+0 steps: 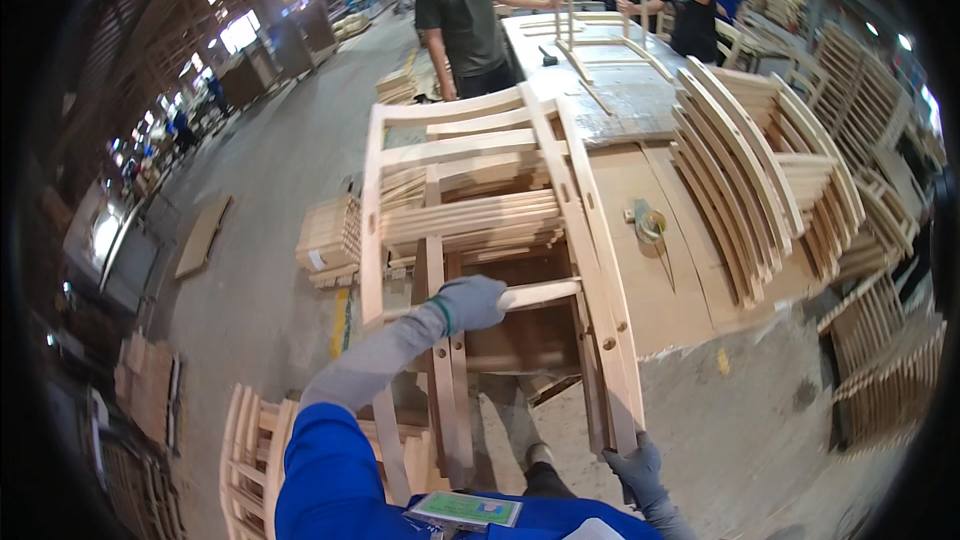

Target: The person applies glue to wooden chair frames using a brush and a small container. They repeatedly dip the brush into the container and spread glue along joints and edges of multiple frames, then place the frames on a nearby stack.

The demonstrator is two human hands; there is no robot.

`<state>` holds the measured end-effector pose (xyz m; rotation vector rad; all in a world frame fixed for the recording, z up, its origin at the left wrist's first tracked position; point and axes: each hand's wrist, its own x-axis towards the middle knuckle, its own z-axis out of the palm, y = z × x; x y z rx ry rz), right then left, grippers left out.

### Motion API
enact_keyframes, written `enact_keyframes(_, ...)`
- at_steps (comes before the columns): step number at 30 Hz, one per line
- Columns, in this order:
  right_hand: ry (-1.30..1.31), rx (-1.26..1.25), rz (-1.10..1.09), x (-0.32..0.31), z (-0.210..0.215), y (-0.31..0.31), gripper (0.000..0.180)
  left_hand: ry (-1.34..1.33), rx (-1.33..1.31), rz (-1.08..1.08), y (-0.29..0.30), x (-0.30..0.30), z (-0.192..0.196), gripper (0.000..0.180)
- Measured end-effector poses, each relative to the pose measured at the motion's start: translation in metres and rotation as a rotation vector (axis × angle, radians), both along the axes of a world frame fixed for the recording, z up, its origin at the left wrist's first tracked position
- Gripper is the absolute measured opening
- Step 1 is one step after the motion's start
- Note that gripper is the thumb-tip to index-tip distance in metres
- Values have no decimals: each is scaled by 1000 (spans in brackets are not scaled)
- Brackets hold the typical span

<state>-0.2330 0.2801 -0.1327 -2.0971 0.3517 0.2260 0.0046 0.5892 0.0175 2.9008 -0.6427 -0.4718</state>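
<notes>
Here's the left hand (pixel 472 303), gloved fingers wrapped tight round the lower rail (pixel 543 293) of the pale wooden frame (pixel 606 310), while the right hand (pixel 634 468) closes on the near end of its right post. The frame stands tilted between the person and the tabletop (pixel 665 300), other frame parts showing just behind it. Progress? Rails already span both posts, so assembly looks well along; this one is not yet released. Over on the right, a stack of similar frames (pixel 735 180) leans together, apparently joined. How many remain to be handled, I can't tell.
</notes>
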Motion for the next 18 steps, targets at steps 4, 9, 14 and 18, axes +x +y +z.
enact_keyframes(4,-21,-37,-16,44,5,8,64,-218,53,63,-6,50,-27,25)
enact_keyframes(9,-235,-296,68,67,35,25,72,-411,-208,195,4,49,-44,40)
enact_keyframes(14,-333,-447,147,94,20,21,92,-797,-311,411,32,-37,-49,80)
enact_keyframes(18,-339,-534,218,111,8,43,100,-429,-184,887,76,-142,-114,104)
